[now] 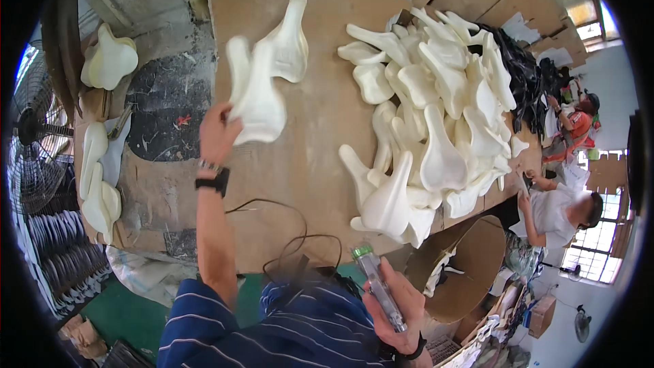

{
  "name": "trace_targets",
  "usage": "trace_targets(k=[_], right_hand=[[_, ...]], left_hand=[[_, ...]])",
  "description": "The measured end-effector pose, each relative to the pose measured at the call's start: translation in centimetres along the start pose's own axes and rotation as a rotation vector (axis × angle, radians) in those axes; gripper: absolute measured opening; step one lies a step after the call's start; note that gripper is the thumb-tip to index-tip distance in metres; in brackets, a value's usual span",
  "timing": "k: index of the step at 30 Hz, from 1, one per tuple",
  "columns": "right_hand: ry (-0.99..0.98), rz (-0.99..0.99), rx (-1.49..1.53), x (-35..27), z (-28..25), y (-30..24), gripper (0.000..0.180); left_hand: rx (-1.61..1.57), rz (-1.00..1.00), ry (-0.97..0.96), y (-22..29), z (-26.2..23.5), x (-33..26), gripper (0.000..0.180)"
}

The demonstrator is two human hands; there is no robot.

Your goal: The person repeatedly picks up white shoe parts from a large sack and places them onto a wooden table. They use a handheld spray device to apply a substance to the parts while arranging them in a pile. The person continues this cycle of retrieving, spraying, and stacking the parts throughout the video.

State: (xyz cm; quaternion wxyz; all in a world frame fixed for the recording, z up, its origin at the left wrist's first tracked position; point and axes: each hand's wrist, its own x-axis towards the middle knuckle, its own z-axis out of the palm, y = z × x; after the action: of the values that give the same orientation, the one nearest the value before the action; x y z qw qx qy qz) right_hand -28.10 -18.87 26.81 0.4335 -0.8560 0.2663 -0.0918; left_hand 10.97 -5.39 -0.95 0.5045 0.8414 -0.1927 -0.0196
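My left hand [219, 135] grips the near left edge of a cream-white bicycle saddle foam pad [261, 110], its fingers curled at the rim. Slight blur surrounds that pad. Partly behind it, another saddle pad [291, 48] lies with its nose pointing away from me. A third pale nose [238, 68] shows beside it at the left. Low at the right, close to my body, my right hand [398, 296] is wrapped round a slim, greyish, clear-bodied handheld tool [383, 287] with a green end. The tool points up and away from the table.
A heap of saddle pads [436, 109] covers the table's right, beside black sheeting [514, 71]. More pads [99, 184] lie at the left edge. A thin cable [300, 215] loops across the near edge. A large cardboard drum [477, 266] stands at right; two people work beyond.
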Motion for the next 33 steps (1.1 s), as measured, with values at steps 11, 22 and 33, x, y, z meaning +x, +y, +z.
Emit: trace_targets(k=[11, 22, 33], right_hand=[[0.172, 0.038, -0.134, 1.1, -1.4, -2.3, 0.045], [0.164, 0.036, 0.036, -0.2, 0.2, -0.1, 0.057], [0.271, 0.007, 0.098, -3.5, -1.6, 2.3, 0.054]], left_hand=[[-0.372, -0.748, -0.203, -12.2, -6.5, -5.8, 0.068], [0.186, 0.207, -0.291, -2.0, 8.3, 15.1, 0.068], [-0.241, -0.062, -0.27, 10.1, 7.9, 2.1, 0.065]])
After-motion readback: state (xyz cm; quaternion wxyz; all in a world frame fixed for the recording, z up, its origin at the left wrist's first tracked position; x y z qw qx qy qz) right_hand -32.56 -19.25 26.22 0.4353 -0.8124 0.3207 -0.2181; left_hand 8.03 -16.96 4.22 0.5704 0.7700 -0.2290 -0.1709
